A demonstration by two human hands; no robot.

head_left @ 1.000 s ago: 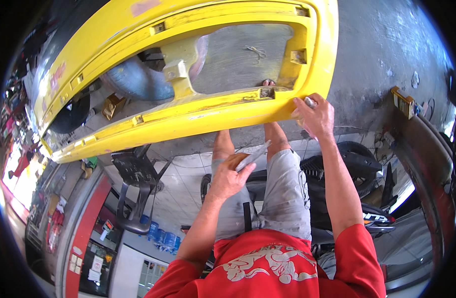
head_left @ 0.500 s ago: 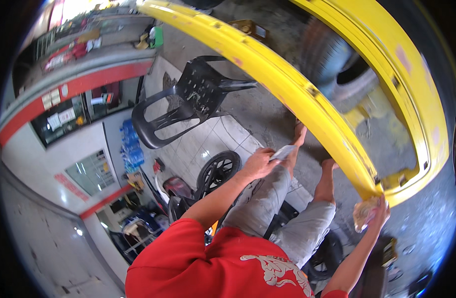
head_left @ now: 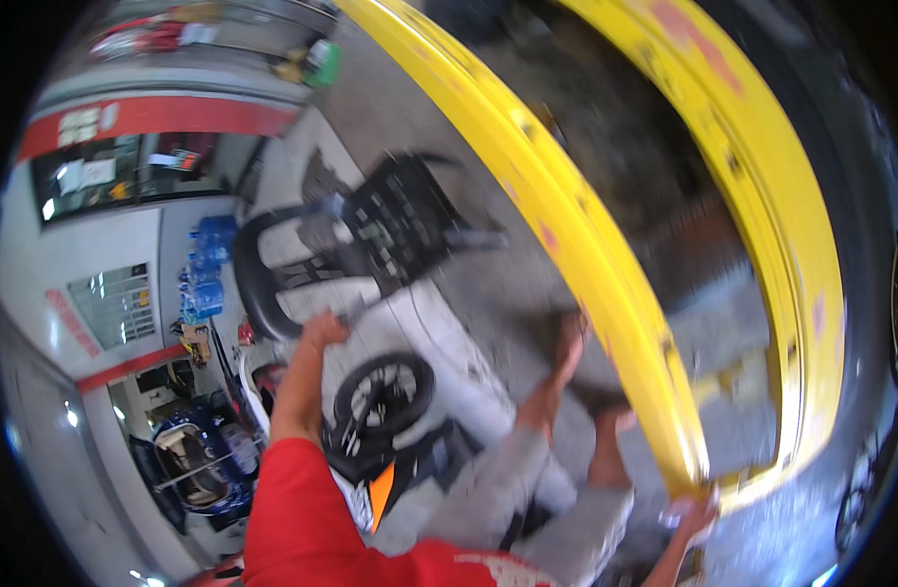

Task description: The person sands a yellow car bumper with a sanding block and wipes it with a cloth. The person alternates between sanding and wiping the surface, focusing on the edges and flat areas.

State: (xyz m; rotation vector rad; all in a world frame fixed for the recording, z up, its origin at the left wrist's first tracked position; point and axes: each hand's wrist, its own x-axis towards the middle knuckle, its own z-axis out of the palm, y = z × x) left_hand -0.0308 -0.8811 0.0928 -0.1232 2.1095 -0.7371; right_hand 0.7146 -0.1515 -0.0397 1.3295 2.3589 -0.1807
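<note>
A yellow car-body frame [head_left: 606, 259], with pinkish patches on its paint, arches across the right side. At its lower corner my right hand [head_left: 701, 517] is closed on a pale crumpled cloth [head_left: 676, 509], blurred by motion, against or right beside the frame's edge. My left hand [head_left: 324, 331] is stretched out to the left, close to the black plastic chair [head_left: 390, 220]; whether it touches the chair is unclear. Its fingers are smeared, and no sheet shows in it.
Below the chair a black spoked wheel [head_left: 383, 393] and a motorcycle with an orange panel [head_left: 381, 496] stand close to my left arm. Blue water bottles [head_left: 206, 264] are stacked by the wall. Dark bodywork [head_left: 840, 215] lies beyond the frame.
My left hand has swung left, away from my knee, toward the chair; the pale sheet it held is no longer visible. My right hand stays at the frame's corner. The view has shifted.
</note>
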